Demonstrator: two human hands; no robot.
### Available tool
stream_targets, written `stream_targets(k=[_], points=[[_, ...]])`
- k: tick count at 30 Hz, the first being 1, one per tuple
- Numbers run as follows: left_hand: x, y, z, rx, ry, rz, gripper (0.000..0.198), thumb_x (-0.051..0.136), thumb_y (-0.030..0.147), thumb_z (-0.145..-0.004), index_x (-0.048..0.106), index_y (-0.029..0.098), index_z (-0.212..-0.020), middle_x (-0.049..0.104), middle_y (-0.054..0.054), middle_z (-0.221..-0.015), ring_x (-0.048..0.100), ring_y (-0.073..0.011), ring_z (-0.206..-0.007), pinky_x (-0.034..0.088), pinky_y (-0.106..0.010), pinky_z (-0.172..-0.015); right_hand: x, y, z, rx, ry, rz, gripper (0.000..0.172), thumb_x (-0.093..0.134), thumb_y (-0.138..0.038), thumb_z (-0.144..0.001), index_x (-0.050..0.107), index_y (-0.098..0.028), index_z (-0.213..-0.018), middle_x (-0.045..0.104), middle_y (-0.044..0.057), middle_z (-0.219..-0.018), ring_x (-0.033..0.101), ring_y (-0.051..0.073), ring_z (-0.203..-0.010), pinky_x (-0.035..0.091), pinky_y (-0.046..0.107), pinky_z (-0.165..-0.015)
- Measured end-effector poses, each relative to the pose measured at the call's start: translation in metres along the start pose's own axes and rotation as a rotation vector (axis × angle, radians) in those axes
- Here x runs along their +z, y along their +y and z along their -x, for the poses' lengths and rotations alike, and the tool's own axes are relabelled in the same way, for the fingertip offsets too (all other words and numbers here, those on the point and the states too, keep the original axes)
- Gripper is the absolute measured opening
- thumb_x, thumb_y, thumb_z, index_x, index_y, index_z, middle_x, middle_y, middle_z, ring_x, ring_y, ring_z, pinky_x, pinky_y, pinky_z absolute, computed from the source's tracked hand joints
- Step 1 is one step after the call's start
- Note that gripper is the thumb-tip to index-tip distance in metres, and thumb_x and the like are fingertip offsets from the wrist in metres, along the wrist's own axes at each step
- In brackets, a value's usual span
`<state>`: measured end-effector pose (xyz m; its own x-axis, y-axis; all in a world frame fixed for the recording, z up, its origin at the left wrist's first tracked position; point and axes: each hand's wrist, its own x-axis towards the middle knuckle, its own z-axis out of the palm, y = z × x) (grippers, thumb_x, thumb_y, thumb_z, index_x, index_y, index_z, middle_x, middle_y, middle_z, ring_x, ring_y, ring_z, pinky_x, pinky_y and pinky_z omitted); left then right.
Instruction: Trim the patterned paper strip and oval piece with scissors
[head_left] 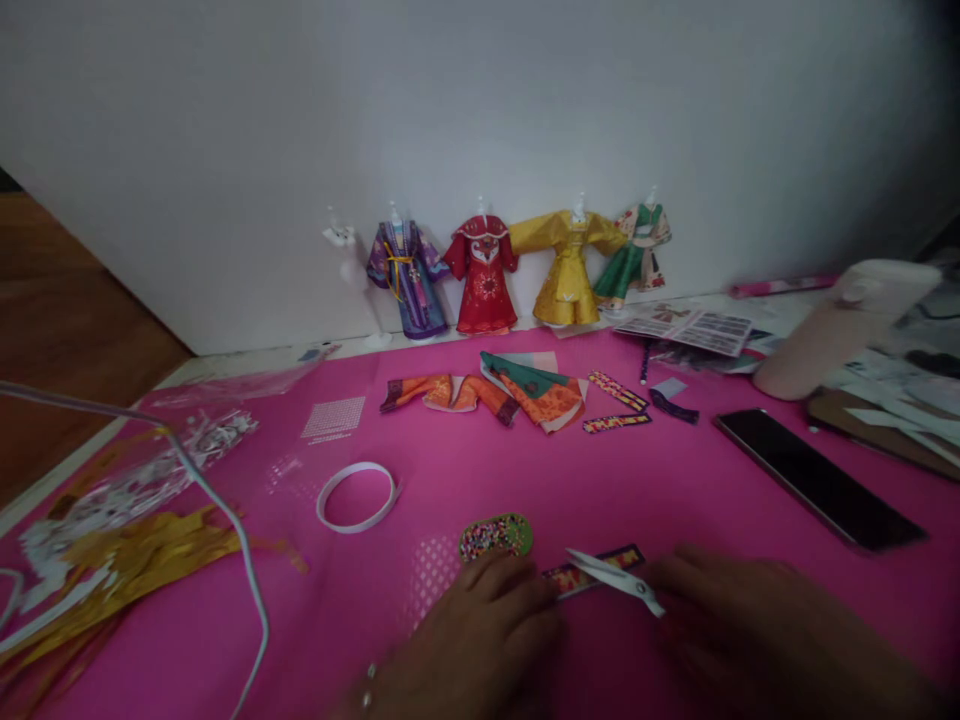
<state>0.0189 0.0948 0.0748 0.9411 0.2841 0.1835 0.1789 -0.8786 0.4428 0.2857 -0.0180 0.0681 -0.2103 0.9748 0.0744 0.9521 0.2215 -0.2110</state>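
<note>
My left hand (491,625) is at the bottom centre, its fingers bent over the pink surface. Just beyond its fingertips lies a small green oval tray (517,530) of multicoloured beads. A patterned strip (626,558) with a dark border runs to the right of my left fingers; whether they pinch it is hidden. Slightly open scissors (611,573) cross over the strip, their blades pointing left. My right hand (720,610), blurred, is closed around the dark handles of the scissors.
Five small mannequins, four dressed, line the wall, including a red robe (486,285). Orange garment pieces (450,392), a white tape roll (356,527), a phone (817,475), a bottle (817,335), yellow cloth (150,550) and a looping white cable (247,550) surround the hands.
</note>
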Motion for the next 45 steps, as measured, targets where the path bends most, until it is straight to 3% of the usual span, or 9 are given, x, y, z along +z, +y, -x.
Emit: stream_targets(k=[5,13,18,23,28,33,38,45], points=[[0.001,-0.001,0.002,-0.003,-0.004,-0.008,0.032,0.07,0.026,-0.089,0.063,0.024,-0.12,0.07,-0.006,-0.13,0.06,-0.028,-0.121,0.045,-0.046,-0.11,0.008,0.004,-0.002,0.014,0.101,-0.027,0.037,0.051,-0.009,-0.076,0.06,-0.029,-0.106,0.073,0.0,-0.088,0.071,0.018,-0.065,0.047,0.027,-0.052],[-0.005,0.005,0.003,-0.019,-0.027,-0.012,0.038,0.075,0.019,-0.083,0.063,0.021,-0.119,0.067,-0.006,-0.135,0.056,-0.0289,-0.127,0.045,-0.047,-0.113,0.009,0.003,-0.005,0.117,-0.048,-0.069,0.025,0.048,-0.011,-0.082,0.059,-0.029,-0.098,0.071,-0.001,-0.085,0.069,0.019,-0.068,0.046,0.031,-0.057],[0.001,-0.004,0.012,-0.011,0.141,-0.018,0.045,0.067,0.011,-0.085,0.055,0.023,-0.126,0.064,-0.008,-0.135,0.053,-0.0268,-0.132,0.044,-0.048,-0.113,0.004,0.002,-0.007,0.145,-0.097,-0.061,0.025,0.051,-0.012,-0.082,0.06,-0.028,-0.099,0.071,0.001,-0.089,0.07,0.021,-0.073,0.046,0.033,-0.06],[0.007,-0.018,0.017,-0.261,0.374,-0.08,0.041,0.053,0.009,-0.091,0.048,0.023,-0.13,0.063,-0.011,-0.128,0.058,-0.0268,-0.121,0.05,-0.049,-0.103,0.002,0.001,-0.008,0.134,-0.09,-0.047,0.024,0.054,-0.011,-0.08,0.062,-0.028,-0.096,0.071,0.0,-0.085,0.069,0.02,-0.07,0.045,0.031,-0.059],[0.01,-0.025,0.014,-0.342,0.381,-0.067,0.039,0.058,0.013,-0.089,0.049,0.022,-0.125,0.064,-0.01,-0.12,0.062,-0.0283,-0.109,0.053,-0.049,-0.094,0.005,0.002,-0.006,0.108,-0.015,-0.032,0.024,0.056,-0.012,-0.078,0.062,-0.028,-0.095,0.07,-0.001,-0.082,0.067,0.018,-0.065,0.042,0.029,-0.056],[0.011,-0.025,0.011,-0.404,0.365,0.0,0.024,0.058,0.015,-0.092,0.055,0.024,-0.114,0.067,-0.006,-0.104,0.064,-0.0255,-0.095,0.055,-0.044,-0.084,0.006,0.001,-0.007,0.147,-0.044,-0.043,0.02,0.057,-0.015,-0.078,0.064,-0.028,-0.091,0.07,-0.001,-0.08,0.067,0.019,-0.063,0.042,0.03,-0.055],[0.012,-0.025,0.016,-0.405,0.457,-0.002,0.032,0.059,0.019,-0.092,0.049,0.026,-0.121,0.066,-0.007,-0.11,0.065,-0.025,-0.095,0.056,-0.043,-0.082,0.003,0.003,-0.005,0.157,-0.06,-0.089,0.021,0.055,-0.02,-0.083,0.064,-0.03,-0.099,0.071,0.0,-0.088,0.069,0.021,-0.072,0.047,0.033,-0.059],[0.015,-0.02,0.019,-0.383,0.479,-0.008,0.045,0.061,0.018,-0.089,0.043,0.026,-0.13,0.066,-0.008,-0.116,0.067,-0.0254,-0.101,0.058,-0.041,-0.085,0.001,0.001,-0.004,0.097,-0.005,-0.138,0.025,0.052,-0.018,-0.087,0.06,-0.032,-0.107,0.07,-0.002,-0.092,0.069,0.018,-0.073,0.049,0.029,-0.061]])
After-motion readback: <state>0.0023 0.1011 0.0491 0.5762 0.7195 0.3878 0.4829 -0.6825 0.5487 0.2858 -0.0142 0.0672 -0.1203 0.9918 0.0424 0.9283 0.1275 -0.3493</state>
